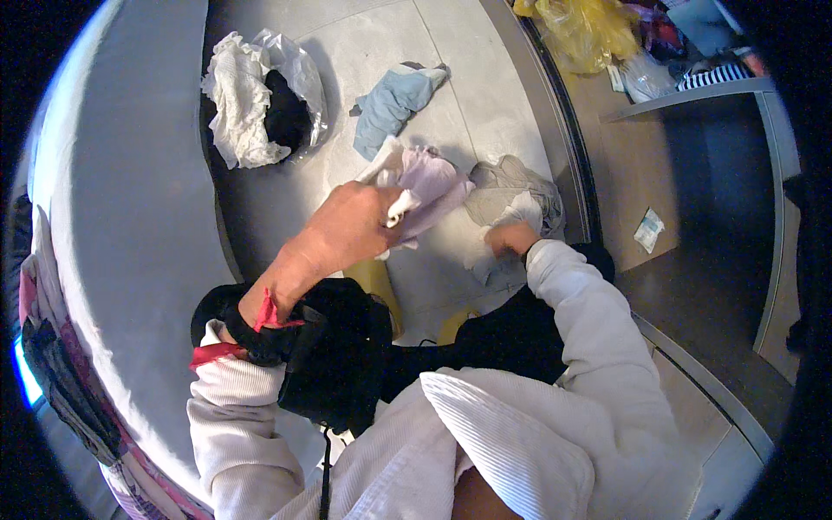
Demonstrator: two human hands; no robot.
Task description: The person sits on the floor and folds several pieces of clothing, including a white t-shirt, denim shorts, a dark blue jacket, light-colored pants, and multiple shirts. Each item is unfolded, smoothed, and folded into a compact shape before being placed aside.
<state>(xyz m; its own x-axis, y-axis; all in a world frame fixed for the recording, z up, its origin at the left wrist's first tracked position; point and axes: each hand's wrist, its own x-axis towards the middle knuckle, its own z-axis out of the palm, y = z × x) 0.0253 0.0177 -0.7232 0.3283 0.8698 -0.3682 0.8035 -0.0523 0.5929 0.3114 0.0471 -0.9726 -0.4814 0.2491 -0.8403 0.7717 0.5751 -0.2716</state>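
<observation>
My left hand (357, 218) is closed around a bundle of lavender cloth (432, 175) with white fabric gathered in with it, raised over the tiled floor. To its right, my right hand (513, 238) grips a white cloth (522, 211), slightly blurred; its fingers are partly hidden. Just beyond that hand lies a crumpled grey, sheer-looking cloth (513, 185) on the floor. A light blue folded garment (398, 104) lies on the tiles past my left hand.
A cream textured cloth (240, 104), a black cloth (286, 112) and a clear plastic bag (302, 71) lie beside the grey-covered bed (149, 195). On the right stands an open cabinet (650, 250) with a small packet (649, 230) and a yellow plastic bag (585, 32).
</observation>
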